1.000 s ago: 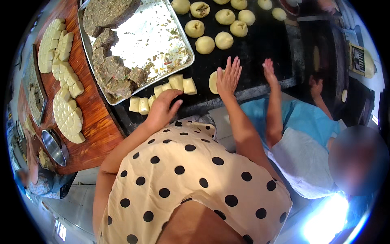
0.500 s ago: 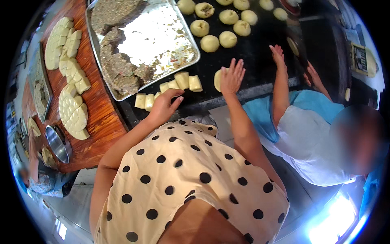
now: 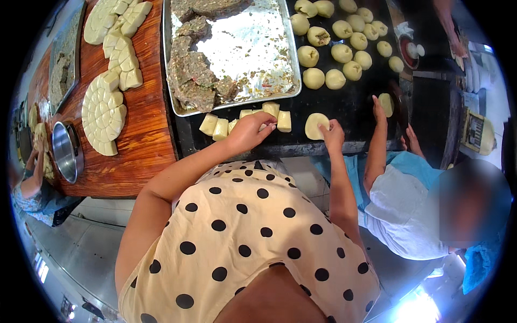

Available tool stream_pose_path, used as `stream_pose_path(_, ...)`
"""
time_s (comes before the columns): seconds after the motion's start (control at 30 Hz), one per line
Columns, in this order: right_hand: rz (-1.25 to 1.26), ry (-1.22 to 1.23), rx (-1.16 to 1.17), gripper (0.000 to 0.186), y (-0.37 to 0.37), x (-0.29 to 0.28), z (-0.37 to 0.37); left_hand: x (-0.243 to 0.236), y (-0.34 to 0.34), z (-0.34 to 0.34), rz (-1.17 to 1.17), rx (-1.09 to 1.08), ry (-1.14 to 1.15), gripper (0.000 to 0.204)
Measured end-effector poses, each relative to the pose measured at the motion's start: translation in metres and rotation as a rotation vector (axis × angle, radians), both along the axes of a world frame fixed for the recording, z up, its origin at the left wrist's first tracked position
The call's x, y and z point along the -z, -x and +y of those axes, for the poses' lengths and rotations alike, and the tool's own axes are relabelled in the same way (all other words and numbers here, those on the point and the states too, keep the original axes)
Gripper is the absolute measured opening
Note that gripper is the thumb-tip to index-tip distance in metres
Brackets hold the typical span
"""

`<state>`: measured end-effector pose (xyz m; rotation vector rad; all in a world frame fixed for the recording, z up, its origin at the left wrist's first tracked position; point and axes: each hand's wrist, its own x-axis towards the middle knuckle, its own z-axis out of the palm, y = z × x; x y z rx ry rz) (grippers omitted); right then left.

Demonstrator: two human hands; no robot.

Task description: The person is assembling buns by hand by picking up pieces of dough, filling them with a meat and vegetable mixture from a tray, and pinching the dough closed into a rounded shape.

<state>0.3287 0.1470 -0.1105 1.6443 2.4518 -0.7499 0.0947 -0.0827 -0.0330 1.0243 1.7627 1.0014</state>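
The right hand is at a flat round of dough, which lies on the black counter just left of its fingers. Its thumb rests over the round's right edge and the other fingers are curled beside it; I cannot tell whether they pinch the dough.

The left hand is bent over a row of small dough pieces, covering some of them, with thumb and forefinger tips close together. Whether it grips anything I cannot tell.

Beyond the left hand lies a metal tray, with brown filling along its left side. Dough balls sit beyond the right hand, some with creased or open tops.

Well left of the left hand, cut dough lies on a wooden table, near a metal bowl. Right of the right hand, a co-worker's raised hand is beside another dough round.
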Motion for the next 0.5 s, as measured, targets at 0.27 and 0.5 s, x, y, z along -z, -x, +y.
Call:
stream_pose_path(0.27,0.629,0.766,-0.242,0.019,0.104,-0.135,-0.074,0.008,0.013,-0.004,-1.257,-0.328,-0.093,0.059)
stream_pose_path(0.5,0.458,0.247,-0.615,0.052,0.238,-0.075,-0.091,-0.004,0.047,-0.077,-1.6,-0.585,-0.247,0.057)
